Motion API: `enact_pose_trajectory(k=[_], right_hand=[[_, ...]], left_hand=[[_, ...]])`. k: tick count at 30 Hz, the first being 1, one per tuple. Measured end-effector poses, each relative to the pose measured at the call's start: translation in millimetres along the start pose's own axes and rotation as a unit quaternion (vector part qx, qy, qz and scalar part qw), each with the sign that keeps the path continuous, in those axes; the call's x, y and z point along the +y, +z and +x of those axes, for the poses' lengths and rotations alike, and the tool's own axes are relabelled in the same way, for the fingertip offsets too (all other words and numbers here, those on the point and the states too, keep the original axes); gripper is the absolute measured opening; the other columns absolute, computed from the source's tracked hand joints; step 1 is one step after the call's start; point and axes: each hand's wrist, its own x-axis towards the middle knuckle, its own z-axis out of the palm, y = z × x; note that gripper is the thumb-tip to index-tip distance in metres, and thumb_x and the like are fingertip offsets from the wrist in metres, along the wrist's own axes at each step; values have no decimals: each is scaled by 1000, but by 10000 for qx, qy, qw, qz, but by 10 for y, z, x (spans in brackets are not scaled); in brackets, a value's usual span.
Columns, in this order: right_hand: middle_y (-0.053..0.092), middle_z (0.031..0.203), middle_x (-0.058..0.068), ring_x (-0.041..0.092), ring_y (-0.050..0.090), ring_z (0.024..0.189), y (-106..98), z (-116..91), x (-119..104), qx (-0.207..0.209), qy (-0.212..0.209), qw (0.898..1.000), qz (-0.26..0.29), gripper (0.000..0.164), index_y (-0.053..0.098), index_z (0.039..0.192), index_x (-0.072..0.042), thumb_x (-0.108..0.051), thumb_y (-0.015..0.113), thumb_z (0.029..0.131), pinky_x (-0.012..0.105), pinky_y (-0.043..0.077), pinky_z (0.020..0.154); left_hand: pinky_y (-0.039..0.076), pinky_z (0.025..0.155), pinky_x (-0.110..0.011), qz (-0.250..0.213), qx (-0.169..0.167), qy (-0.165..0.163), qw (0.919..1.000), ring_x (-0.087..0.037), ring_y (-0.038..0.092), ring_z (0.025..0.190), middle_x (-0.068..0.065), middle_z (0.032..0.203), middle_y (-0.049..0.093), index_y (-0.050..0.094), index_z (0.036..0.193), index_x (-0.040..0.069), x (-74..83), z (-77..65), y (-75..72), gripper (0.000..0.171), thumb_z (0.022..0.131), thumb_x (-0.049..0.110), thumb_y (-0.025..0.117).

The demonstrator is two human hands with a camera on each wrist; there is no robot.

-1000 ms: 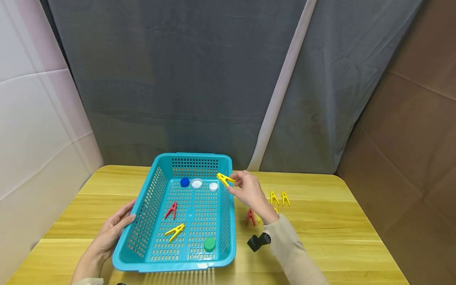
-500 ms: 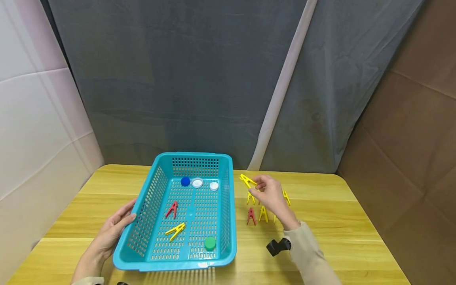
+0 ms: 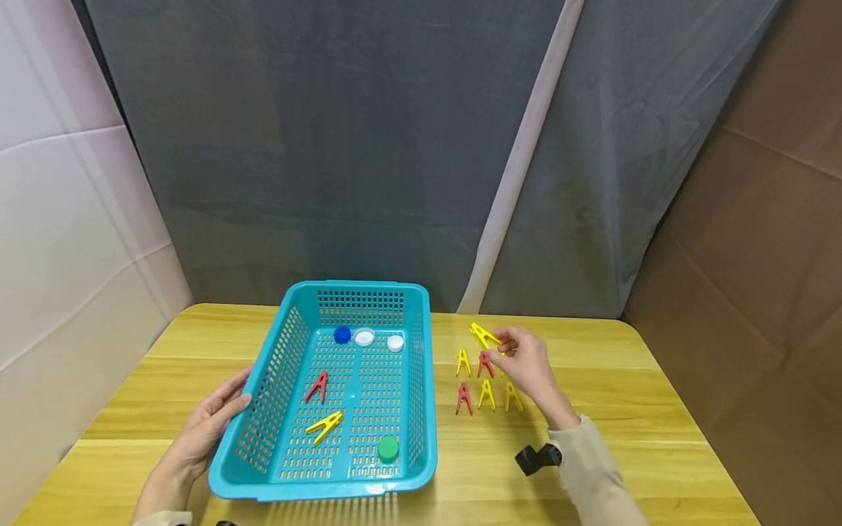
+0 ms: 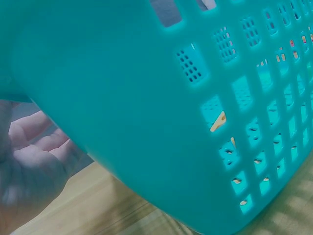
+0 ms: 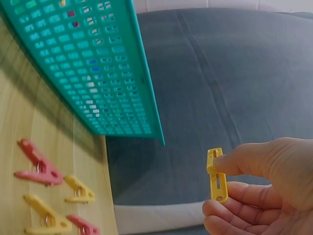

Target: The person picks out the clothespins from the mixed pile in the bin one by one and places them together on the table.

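A turquoise plastic basket (image 3: 349,491) stands on the table, and my left hand (image 3: 205,431) grips its left rim, thumb over the edge. Inside lie a red clothespin (image 3: 317,386), a yellow clothespin (image 3: 324,426), a green cap (image 3: 388,448), a blue cap (image 3: 342,334) and two white caps (image 3: 364,337). To the right of the basket my right hand (image 3: 529,365) pinches a yellow clothespin (image 5: 217,176) between thumb and fingers, raised above the table. Below it, red and yellow clothespins (image 3: 487,394) lie in rows; the hand partly hides some.
The wooden table (image 3: 618,467) ends at a grey curtain (image 3: 368,146) at the back. A white cloth wall (image 3: 72,183) rises at the left and a brown one (image 3: 756,219) at the right. A black wrist camera (image 3: 538,459) sits at my right cuff.
My right hand has moved from above the basket's right rim out to the right, still holding the yellow clothespin, over the clothespins on the table. My left hand stays on the rim.
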Motion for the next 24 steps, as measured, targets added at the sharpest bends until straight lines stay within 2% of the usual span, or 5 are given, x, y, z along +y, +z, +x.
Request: enact_pose_trajectory(k=[8,16,21,24], right_hand=[[63,88,18,25,60,75,-106,-61,162,164,-97,9998,-86,23,65,97,7,1,73,76,37,54,68],[63,88,19,25,60,74,-202,-146,321,213,21,9996,-200,23,65,96,8,2,74,76,35,55,67],[62,82,18,21,58,68,-253,-202,475,439,-313,9984,-141,23,64,92,9,0,75,73,31,54,60],[61,80,17,19,57,66,-282,-241,549,503,-343,9981,-107,23,64,91,9,0,74,73,31,53,58]], left_hand=[[54,79,-26,54,75,-92,9999,-5,59,102,17,117,58,51,123,35,9,1,2,42,99,2,40],[54,79,-27,-10,22,-72,10000,-5,59,102,17,117,59,52,123,35,6,-4,0,43,99,1,39],[54,79,-27,-11,10,-36,10000,-5,59,102,16,117,59,52,123,35,1,1,-3,43,99,1,39],[54,79,-27,-15,4,-31,10000,-5,59,102,16,118,59,52,124,34,-1,7,-4,43,99,1,39]])
